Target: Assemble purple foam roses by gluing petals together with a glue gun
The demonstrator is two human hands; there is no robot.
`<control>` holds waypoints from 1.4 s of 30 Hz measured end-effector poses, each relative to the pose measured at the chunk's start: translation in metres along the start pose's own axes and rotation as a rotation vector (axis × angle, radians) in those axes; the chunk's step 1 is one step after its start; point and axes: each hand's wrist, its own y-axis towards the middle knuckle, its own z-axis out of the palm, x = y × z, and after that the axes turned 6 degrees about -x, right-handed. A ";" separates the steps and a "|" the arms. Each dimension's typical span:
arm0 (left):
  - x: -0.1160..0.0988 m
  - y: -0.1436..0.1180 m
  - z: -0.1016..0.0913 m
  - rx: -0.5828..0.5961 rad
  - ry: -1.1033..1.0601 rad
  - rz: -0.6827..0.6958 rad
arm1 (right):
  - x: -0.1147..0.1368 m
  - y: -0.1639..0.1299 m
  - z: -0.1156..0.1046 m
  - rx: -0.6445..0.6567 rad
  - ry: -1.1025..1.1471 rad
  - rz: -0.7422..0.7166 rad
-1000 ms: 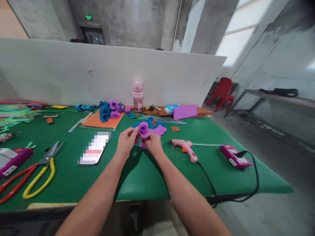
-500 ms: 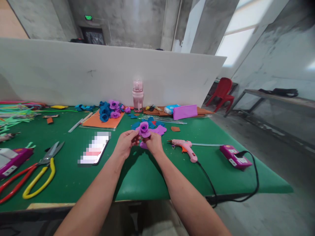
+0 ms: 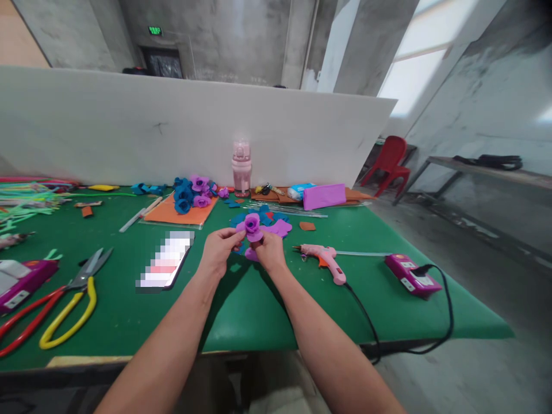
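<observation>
Between my two hands is a purple craft flower (image 3: 252,226) with a dark centre, held up over the table. My left hand (image 3: 221,248) pinches its left edge between thumb and fingers. On the other side my right hand (image 3: 269,249) grips its lower right edge, the fingertips partly hidden. Purple petal pieces (image 3: 281,228) lie just behind and beside the flower, with blue petal pieces (image 3: 268,211) beyond them. To the right of my right hand rests a pink glue gun (image 3: 322,258) with a clear glue stick (image 3: 362,253) in its back.
A phone (image 3: 168,261) and red-and-yellow scissors (image 3: 81,287) lie left. Finished blue and purple flowers (image 3: 190,192) sit on orange sheets (image 3: 181,215). A pink bottle (image 3: 241,169) stands by the white board (image 3: 194,126). A purple power strip (image 3: 411,276) and its cable are right.
My left hand's fingers have shifted slightly along the flower's left edge, and the flower has turned a little. My right hand stays nearly in place.
</observation>
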 end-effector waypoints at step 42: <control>-0.002 0.002 -0.002 0.025 -0.182 -0.193 | 0.001 -0.001 -0.002 -0.002 -0.013 -0.044</control>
